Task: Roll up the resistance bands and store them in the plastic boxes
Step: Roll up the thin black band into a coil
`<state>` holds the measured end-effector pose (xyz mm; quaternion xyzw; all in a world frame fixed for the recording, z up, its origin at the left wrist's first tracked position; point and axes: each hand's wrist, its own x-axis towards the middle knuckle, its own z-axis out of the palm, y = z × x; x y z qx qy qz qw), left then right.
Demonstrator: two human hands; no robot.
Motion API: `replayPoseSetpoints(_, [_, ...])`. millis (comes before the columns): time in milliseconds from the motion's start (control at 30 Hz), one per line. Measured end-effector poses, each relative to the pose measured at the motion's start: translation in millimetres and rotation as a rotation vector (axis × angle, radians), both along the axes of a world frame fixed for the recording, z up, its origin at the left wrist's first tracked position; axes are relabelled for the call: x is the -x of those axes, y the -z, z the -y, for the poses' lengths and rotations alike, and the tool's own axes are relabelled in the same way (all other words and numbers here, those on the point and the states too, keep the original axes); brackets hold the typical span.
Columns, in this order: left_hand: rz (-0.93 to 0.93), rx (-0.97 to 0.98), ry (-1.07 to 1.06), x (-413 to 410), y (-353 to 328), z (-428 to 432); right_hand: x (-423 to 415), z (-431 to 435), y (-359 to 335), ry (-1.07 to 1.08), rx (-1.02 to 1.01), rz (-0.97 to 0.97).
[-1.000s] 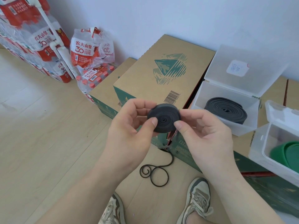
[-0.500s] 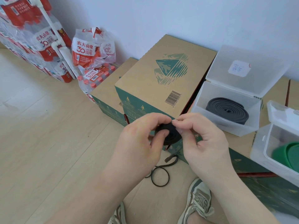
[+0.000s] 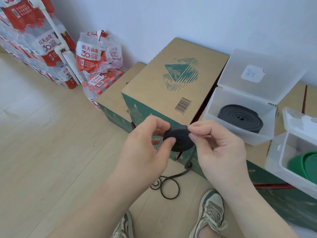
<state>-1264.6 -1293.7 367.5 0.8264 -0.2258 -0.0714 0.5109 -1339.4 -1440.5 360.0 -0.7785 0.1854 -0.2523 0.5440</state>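
Both hands hold a partly rolled black resistance band in front of me. My left hand grips the coil with thumb on its face and fingers behind. My right hand pinches the coil's upper right edge. The band's loose tail hangs down and curls in loops on the floor. An open clear plastic box on the cardboard cartons holds a rolled dark grey band. A second open clear box at the right holds a green band.
Brown and green cardboard cartons stand along the white wall and carry the boxes. Shrink-wrapped packs of water bottles are stacked at the left. My two shoes stand on the pale wooden floor.
The coil has been turned between my hands, taking up more band. The tail on the floor has been drawn up and is shorter. My right hand shifted to pinch the coil's top edge.
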Motion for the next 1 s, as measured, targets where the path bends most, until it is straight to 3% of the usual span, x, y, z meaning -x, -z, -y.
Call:
replayPoseSetpoints(100, [0.183,-0.046,0.09,3,1,0,1,-2,5,-0.043,0.162,0.037])
replayPoseSetpoints(167, [0.204,-0.051,0.111,4,1,0,1,-4,7,-0.061,0.193,0.041])
replayPoseSetpoints(433, [-0.235,0.286,-0.049,-2,-3,2,-3,2,-6,-0.009,-0.405,-0.061])
replayPoseSetpoints(533, [-0.319,0.38,-0.048,-3,-2,1,-5,0,-9,-0.037,-0.486,-0.015])
replayPoseSetpoints(600, [-0.298,0.322,-0.025,-2,-3,1,-5,0,-8,-0.027,-0.414,-0.023])
replayPoseSetpoints(733, [-0.038,0.017,-0.011,2,4,1,0,1,-2,-0.024,-0.099,-0.085])
replayPoseSetpoints(867, [0.154,-0.063,0.044,2,4,-1,2,1,0,-0.075,0.051,-0.027])
replayPoseSetpoints(1000, [0.174,-0.125,0.114,5,2,-3,2,-4,1,-0.133,0.094,-0.057])
